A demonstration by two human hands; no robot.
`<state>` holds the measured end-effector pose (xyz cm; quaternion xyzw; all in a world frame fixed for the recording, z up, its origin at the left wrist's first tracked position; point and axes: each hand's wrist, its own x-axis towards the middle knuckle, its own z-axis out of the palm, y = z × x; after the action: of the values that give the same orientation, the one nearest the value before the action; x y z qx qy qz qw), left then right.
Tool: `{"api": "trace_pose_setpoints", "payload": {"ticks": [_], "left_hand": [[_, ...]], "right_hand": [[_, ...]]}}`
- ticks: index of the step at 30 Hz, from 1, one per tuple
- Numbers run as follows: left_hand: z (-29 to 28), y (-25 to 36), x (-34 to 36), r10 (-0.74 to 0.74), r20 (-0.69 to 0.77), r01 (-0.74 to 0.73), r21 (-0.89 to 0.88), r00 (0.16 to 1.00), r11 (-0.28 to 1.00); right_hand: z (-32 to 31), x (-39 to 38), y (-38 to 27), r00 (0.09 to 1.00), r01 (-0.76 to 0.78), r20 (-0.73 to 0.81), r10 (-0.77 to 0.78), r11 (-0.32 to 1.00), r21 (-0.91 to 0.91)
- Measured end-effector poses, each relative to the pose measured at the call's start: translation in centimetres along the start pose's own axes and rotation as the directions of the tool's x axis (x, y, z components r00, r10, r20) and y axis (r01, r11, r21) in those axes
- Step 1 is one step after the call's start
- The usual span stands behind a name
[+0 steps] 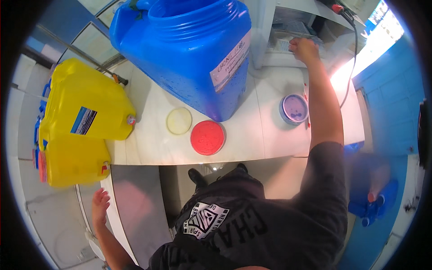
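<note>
My right arm stretches to the back right, and my right hand (304, 50) is closed at the front of a white box-like unit (280, 59) with ridged white pieces inside. What its fingers hold, if anything, I cannot make out. Low on the left, past the counter's edge, my left hand (101, 207) hangs with loosely bent fingers and nothing in it. A round red lid or dish (207, 137) lies near the counter's front edge, with a pale yellow disc (179, 120) beside it. Left of my right forearm sits a round tub with a purple top (294, 109).
A large blue open-necked jug (189, 58) stands on the white counter (148, 146). Two yellow jugs with taps (90, 105) are at the left. A dark cable (355, 58) hangs at the right. Blue containers (373, 207) stand lower right.
</note>
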<state>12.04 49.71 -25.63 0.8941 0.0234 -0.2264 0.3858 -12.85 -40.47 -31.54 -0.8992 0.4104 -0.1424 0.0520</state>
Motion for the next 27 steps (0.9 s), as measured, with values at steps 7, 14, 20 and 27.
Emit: {"api": "trace_pose_setpoints", "payload": {"ticks": [7,14,20,27], "left_hand": [[11.3,11.4,-10.0,0.1,0.335,-0.207,0.301,0.937,0.931],[18.7,17.9,-10.8,0.422,0.516,-0.502,0.018,0.746,0.865],[29.9,23.1,-8.8,0.596,0.57,-0.425,-0.418,0.566,0.803],[34.3,24.9,-8.1,0.559,0.639,-0.326,-0.455,0.528,0.828]], "right_hand": [[-0.4,4.1,-3.1,0.962,0.15,0.266,-0.057,0.926,-0.346],[-3.6,-3.8,-3.5,0.959,0.029,-0.244,0.142,0.811,0.584],[-4.6,-23.2,-13.7,0.955,-0.202,0.167,-0.245,-0.128,0.971],[-4.8,-32.9,-21.5,0.939,-0.236,0.175,-0.296,-0.184,0.954]]}}
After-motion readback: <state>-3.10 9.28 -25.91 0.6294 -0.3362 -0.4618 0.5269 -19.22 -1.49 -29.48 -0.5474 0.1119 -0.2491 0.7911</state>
